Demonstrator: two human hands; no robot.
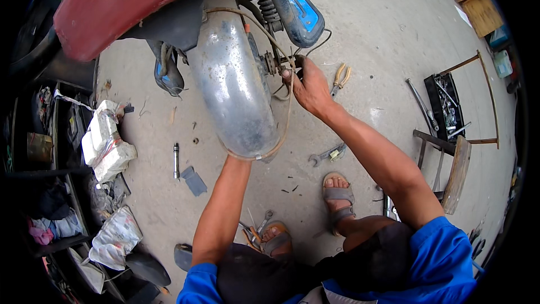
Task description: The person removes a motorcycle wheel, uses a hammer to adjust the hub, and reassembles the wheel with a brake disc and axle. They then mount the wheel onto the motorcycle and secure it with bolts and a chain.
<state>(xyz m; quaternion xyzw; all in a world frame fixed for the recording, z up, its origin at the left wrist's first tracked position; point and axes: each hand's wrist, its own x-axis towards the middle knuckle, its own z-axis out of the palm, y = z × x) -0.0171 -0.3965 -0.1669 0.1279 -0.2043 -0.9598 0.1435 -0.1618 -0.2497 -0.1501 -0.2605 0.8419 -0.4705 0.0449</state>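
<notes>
A motorbike's dull silver metal mudguard [230, 79], scuffed and spotted with rust, curves over the wheel in front of me. My left forearm [221, 205] reaches up beneath its lower end, which hides my left hand. To the right of the wheel, my right hand [311, 85] is closed at the axle end [273, 63], thumb and fingers curled around something small that I cannot make out. A thin brownish cable [291, 104] loops past that hand and along the mudguard's edge. Above stand a coil-spring shock absorber [264, 1] and a blue-and-black end piece [304, 17].
Yellow-handled pliers [341, 77], an open-ended wrench [326, 155] and a socket extension [176, 161] lie on the concrete. A black toolbox [444, 107] and a wooden stool [455, 174] stand right. Cluttered shelves [73, 186] with white packages [107, 143] line the left.
</notes>
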